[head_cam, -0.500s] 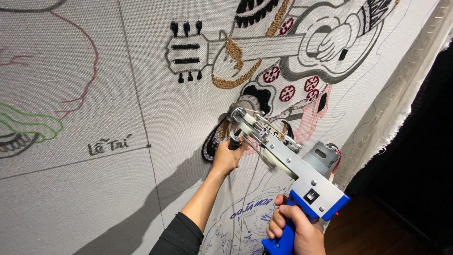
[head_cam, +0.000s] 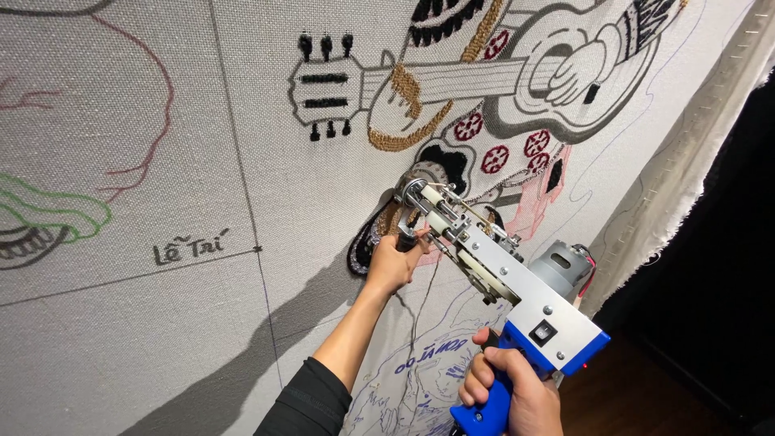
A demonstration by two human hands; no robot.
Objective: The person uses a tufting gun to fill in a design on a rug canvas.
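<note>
I hold a tufting gun (head_cam: 517,291) with a silver body and blue grip against a large stretched cloth (head_cam: 242,161). My right hand (head_cam: 508,396) is closed around the blue rear handle at the bottom. My left hand (head_cam: 393,262) grips the black front handle near the gun's tip (head_cam: 412,194), which presses on the cloth. The tip sits on a dark tufted patch (head_cam: 440,161) below a tufted guitar design (head_cam: 484,77).
The cloth carries pen outlines, red and green tufted lines at the left (head_cam: 48,210), and blue drawing below the gun (head_cam: 420,371). The frayed cloth edge on its frame (head_cam: 678,178) runs down the right, with dark room and wooden floor (head_cam: 630,396) beyond.
The gun and both hands hold nearly the same spot; the view has shifted only slightly.
</note>
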